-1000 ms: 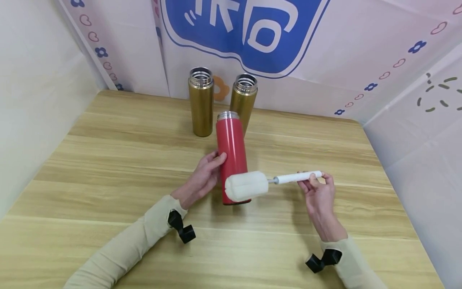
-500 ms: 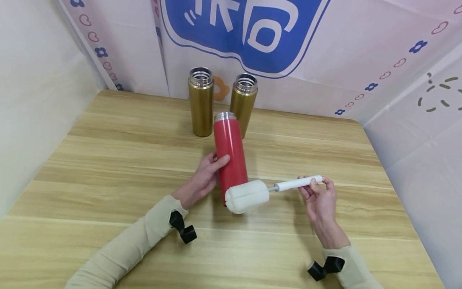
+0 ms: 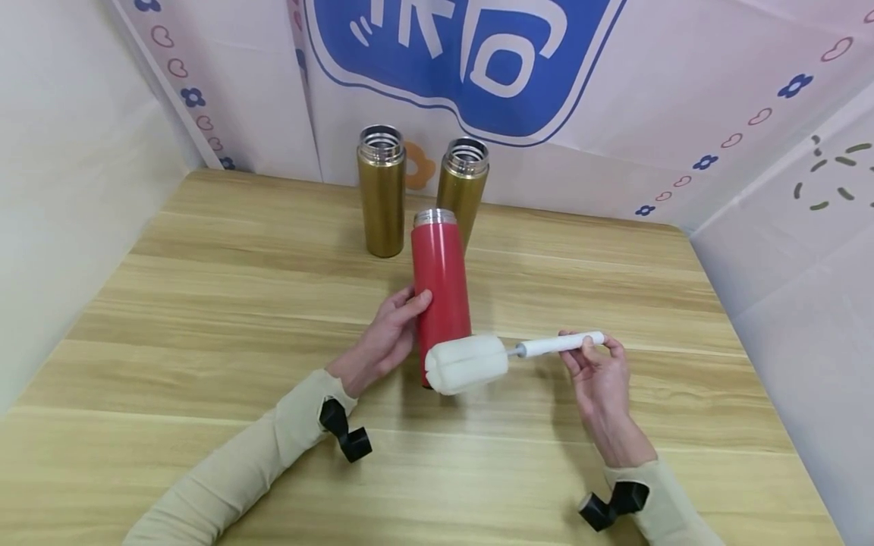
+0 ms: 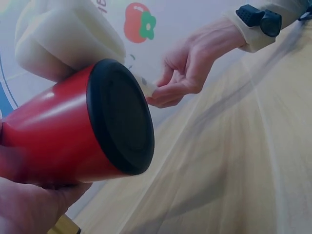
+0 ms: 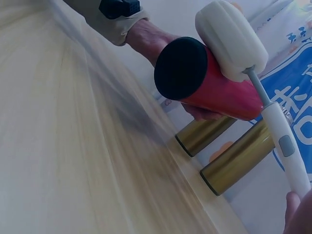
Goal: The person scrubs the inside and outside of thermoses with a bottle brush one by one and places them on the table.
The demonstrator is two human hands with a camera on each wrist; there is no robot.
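Observation:
My left hand [image 3: 382, 334] grips a red thermos bottle [image 3: 440, 277] round its lower half. The bottle is tilted and held above the table, its lidless steel neck pointing away and its black base [image 4: 124, 119] showing in the left wrist view. In my right hand [image 3: 602, 383], thumb and fingers pinch the white handle [image 3: 560, 343] of a bottle brush. Its white sponge head [image 3: 467, 364] lies across the bottle's lower side; in the right wrist view the sponge [image 5: 231, 39] appears to touch the red wall.
Two gold thermos bottles, one on the left [image 3: 382, 201] and one on the right [image 3: 462, 186], stand lidless at the back of the wooden table [image 3: 225, 318]. The red bottle partly hides the right one. A printed cloth backdrop [image 3: 614, 152] rises behind the table edge.
The sponge head shifted down along the red bottle, then slightly up again. The bottle swung a little left and back right. Both hands have kept their hold.

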